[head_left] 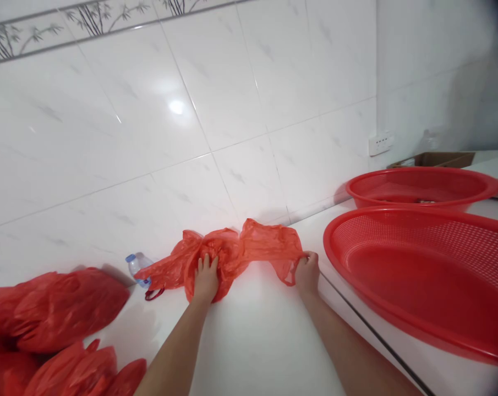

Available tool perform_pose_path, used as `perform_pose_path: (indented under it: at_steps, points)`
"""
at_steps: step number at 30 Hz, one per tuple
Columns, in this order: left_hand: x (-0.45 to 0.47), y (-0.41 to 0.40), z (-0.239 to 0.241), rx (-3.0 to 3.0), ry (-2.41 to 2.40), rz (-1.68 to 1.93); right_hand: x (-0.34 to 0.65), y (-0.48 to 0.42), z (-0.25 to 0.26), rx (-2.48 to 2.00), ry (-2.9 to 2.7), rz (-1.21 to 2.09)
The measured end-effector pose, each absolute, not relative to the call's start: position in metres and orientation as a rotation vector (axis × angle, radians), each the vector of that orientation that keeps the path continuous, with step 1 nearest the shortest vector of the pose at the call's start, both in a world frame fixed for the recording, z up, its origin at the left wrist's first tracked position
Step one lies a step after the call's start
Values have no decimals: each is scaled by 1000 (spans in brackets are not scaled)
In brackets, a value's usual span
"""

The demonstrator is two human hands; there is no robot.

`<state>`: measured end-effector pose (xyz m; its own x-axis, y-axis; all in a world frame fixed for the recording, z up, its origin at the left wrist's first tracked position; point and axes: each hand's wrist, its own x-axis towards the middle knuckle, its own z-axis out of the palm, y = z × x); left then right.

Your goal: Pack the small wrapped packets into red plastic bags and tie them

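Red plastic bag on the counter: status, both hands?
Left hand pressing the crumpled red plastic bag flat on white counter. Right hand pinching its handle end. Plastic water bottle behind; red perforated basket right.

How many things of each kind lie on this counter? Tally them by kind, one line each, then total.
Red plastic bags: 3, namely one under the left hand and pinched by the right hand, one at far left, one below it
Red perforated baskets: 2
Plastic bottles: 1
Cardboard boxes: 1
Total: 7
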<state>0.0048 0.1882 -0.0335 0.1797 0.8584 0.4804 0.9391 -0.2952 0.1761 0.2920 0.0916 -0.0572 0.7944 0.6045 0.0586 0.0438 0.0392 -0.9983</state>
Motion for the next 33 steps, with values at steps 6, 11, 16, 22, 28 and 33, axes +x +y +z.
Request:
perform_pose_path:
  at_steps: [6, 11, 16, 22, 28, 33]
  points:
    - [25, 138, -20, -2290, -1421, -855, 291, 89, -54, -1447, -580, 461]
    - [52, 88, -38, -2337, -1230, -1026, 291, 82, -54, -1404, -684, 489]
    - [56, 68, -57, -2269, -1364, -1134, 290, 63, -54, -1342, -830, 566]
    - [37, 73, -66, -2144, -1592, -1230, 294, 24, -53, -1266, -986, 853]
    - [23, 71, -61, -2421, -1556, -1331, 300, 3, -47, -1129, -787, 1271]
    - [32, 56, -50, -2739, -1649, -1484, 299, 1, -41, -1056, -649, 1398]
